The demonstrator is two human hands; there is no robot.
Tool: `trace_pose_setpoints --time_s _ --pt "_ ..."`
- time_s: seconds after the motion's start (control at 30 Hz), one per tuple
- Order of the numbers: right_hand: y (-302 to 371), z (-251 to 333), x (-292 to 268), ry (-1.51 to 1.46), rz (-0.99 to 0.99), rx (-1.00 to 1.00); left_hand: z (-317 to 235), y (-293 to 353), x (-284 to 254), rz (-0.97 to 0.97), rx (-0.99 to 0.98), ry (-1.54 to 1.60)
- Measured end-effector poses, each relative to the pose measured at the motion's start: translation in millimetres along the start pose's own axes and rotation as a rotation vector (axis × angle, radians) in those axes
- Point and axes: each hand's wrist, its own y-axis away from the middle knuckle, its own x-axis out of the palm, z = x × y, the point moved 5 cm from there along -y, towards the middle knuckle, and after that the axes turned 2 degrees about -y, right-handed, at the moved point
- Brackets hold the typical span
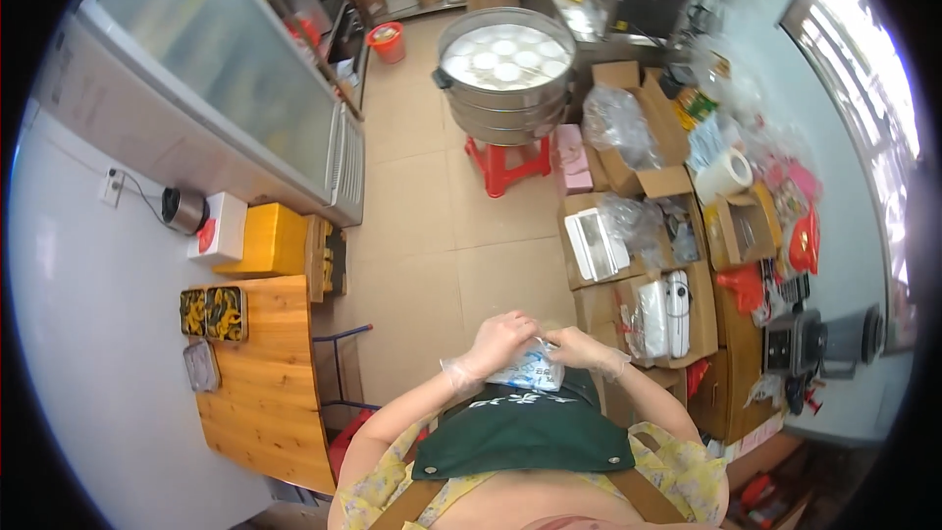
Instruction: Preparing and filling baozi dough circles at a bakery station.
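Observation:
Both my hands wear thin clear plastic gloves and meet in front of my green apron [520,437]. Between them is a small white and blue plastic packet [530,373]. My left hand [502,342] is closed over the packet's left and upper side, its fingers bent. At the packet's upper right corner, my right hand [581,345] pinches the plastic with thumb and fingers. The fingertips partly hide the packet's top edge, and its contents cannot be made out.
Ahead, a round metal steamer [505,88] with white round pieces stands on a red stool [508,165]. Open cardboard boxes [648,118] line the right side. On the left are a wooden table [260,383] with trays and a glass-door fridge [216,59].

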Motion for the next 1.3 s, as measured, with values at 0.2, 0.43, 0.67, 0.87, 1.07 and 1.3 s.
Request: trace_pose_setpoints --time_s 0.2,0.43,0.67,0.87,1.07,1.3 --pt "-124.1 61.9 5.7 -0.243 0.179 -0.035 111.7 -0.4 -72.9 -0.140 -0.177 0.044" --pt "-304.7 168.4 -67.4 -0.332 0.211 0.010 277.9 -49.7 -227.3 -0.352 -0.380 -0.045" --pt "-455.0 269.5 -148.4 -0.068 0.455 0.028 442.2 -38.7 -428.6 -1.071 -0.773 0.252" --pt "-597.8 313.1 -221.4 -0.116 0.387 0.014 588.6 -23.4 -505.8 -1.166 -0.991 0.013" --pt "-707.5 339.0 -290.0 -0.536 0.045 0.056 737.9 -148.0 -561.2 -0.776 -0.883 -0.030" --pt "-765.8 344.7 -398.0 -0.824 -0.257 0.274 863.3 -378.8 -605.4 -0.555 -0.419 -0.007"
